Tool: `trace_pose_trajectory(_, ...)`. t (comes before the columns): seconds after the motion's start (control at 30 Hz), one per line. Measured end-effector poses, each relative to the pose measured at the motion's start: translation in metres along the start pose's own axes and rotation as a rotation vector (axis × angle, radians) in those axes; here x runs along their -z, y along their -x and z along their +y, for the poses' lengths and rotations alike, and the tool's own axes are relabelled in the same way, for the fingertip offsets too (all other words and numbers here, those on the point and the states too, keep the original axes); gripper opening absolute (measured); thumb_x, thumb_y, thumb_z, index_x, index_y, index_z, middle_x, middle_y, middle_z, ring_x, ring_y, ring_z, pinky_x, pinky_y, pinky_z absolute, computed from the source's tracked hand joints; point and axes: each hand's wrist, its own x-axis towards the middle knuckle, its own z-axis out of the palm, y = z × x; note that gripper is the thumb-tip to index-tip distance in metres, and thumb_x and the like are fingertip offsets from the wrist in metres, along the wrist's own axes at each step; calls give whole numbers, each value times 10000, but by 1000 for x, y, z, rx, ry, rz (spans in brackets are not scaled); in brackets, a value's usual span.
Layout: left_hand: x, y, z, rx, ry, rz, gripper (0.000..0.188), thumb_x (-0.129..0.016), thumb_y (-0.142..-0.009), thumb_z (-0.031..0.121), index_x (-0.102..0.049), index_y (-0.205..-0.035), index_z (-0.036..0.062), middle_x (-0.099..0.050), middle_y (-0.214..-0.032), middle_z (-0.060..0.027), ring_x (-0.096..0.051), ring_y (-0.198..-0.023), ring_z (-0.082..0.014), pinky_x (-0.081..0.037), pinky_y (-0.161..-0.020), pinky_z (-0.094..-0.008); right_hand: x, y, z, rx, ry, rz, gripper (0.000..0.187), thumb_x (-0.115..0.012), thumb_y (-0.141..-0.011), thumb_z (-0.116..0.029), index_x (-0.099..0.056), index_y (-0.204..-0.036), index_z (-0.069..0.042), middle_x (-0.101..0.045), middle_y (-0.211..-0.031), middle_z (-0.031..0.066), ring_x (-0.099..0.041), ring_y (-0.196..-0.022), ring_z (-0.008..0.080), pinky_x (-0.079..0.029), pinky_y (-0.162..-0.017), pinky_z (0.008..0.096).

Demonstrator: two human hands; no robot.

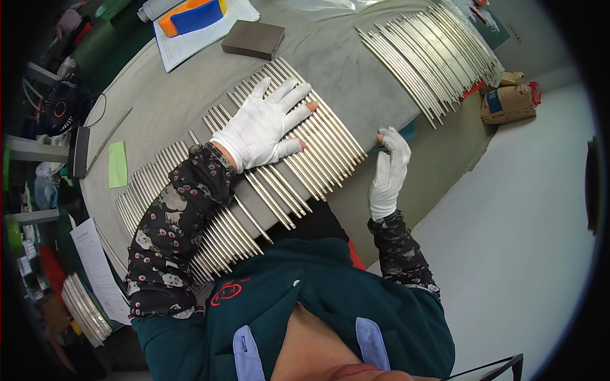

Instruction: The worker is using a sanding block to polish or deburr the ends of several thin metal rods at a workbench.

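Palm down, fingers splayed and gripping nothing: left hand (264,127) in a white cloth glove with two bare fingertips, resting flat across a long row of slim silver metal rods (327,136). Just beside the worktop's right corner, right hand (389,171) in a similar glove, fingers loosely bent, no hold on anything visible; contact with the edge impossible to tell. On both forearms, black patterned sleeves (159,241). Under the left hand and to both sides of it, rods lying side by side in a slanting row on a grey worktop (346,76), with uneven ends and a few gaps. Farther right, a second group of silver rods (438,54), some ends overhanging the edge. Beyond the left hand, a dark brown rectangular block (253,39), then white paper sheets (175,54) under an orange-and-blue object (197,18). Toward the left, a pale green paper slip (117,165), one thin grey rod (109,143) and a black fan (60,105).
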Motion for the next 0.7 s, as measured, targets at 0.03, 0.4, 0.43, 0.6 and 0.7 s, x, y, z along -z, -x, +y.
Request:
trace_pose_trajectory(0.03,-1,-3,0,-2,1,1,684,-444,-910,530,-372,-1439,102,-297,-1523,-184,-286,-1401,-378,-185,-1131,-582,1,2,-2,0,6,15,223,-502,-900,-117,-560,-1086,-10,-594,-1147,136,-494,-1168,327,-373,-1019,424)
trace_pose_trajectory(0.4,-6,-17,1,5,-1,54,673,-520,-879,474,-407,-1421,91,-337,-1502,-168,-294,-1403,-347,-204,-1138,-550,3,3,-7,-11,-10,10,196,-563,-858,-58,-566,-1048,-13,-594,-1084,122,-522,-1065,292,-428,-978,405)
trace_pose_trajectory(0.43,-5,-17,0,4,-14,56,669,-518,-880,474,-412,-1418,90,-338,-1502,-168,-298,-1401,-346,-209,-1137,-547,2,1,-7,-19,-23,7,198,-564,-855,-51,-567,-1050,-13,-595,-1080,122,-527,-1054,291,-431,-969,400)
trace_pose_trajectory(0.6,-3,-15,-3,10,14,74,667,-519,-880,475,-416,-1413,87,-346,-1497,-167,-309,-1393,-347,-214,-1129,-556,6,-28,-8,44,-12,-12,209,-561,-847,-28,-569,-1055,-10,-595,-1070,125,-542,-1015,284,-439,-930,378)
trace_pose_trajectory(0.7,2,-8,2,39,-3,88,665,-534,-874,470,-426,-1407,87,-356,-1492,-163,-313,-1392,-343,-198,-1131,-561,-1,-69,-23,109,-66,-16,250,-578,-815,-6,-570,-1065,-16,-599,-1064,127,-552,-995,282,-451,-899,379)
